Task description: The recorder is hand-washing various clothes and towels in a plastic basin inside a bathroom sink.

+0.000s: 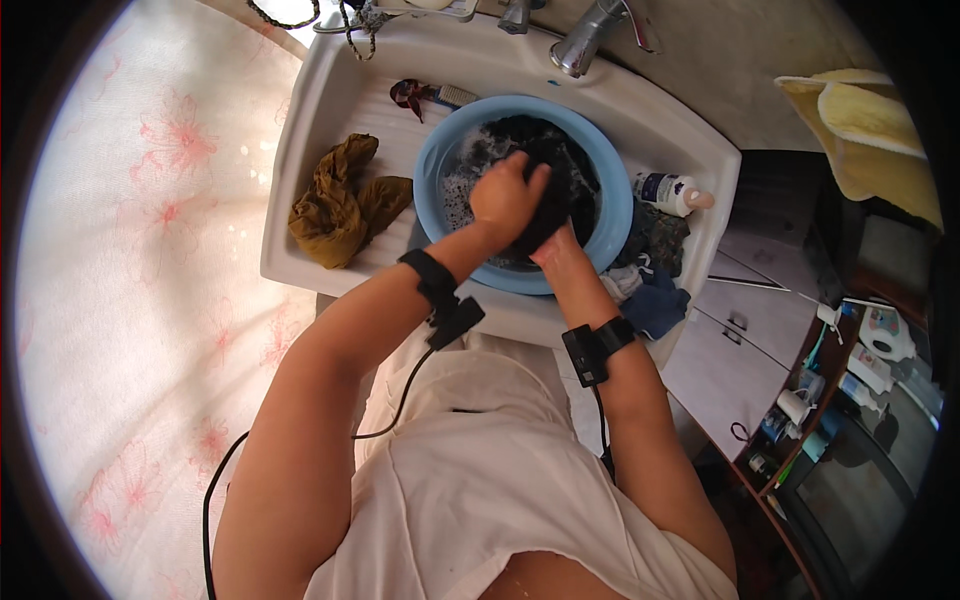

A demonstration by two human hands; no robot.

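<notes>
Left hand (507,196): fisted around black cloth (553,190).
Right hand (556,250): mostly hidden beneath cloth; grip unclear.
Risk: hard scrubbing could slop suds over blue basin (612,230) rim.

Wet black garment (545,190) bunched in soapy blue basin (610,170)

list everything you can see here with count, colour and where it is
basin: 1, light blue, in the white sink
dark garment: 1, black, in the basin, gripped by both hands
sink: 1, white, under the tap
tap: 1, metal, behind the basin
crumpled cloth: 1, olive brown, left of the basin
bottle: 1, white, lying right of the basin
clothes pile: 1, dark blue and patterned, sink's right edge
towel: 1, yellow, upper right
left hand: 1, on the garment
right hand: 1, under the garment
</notes>
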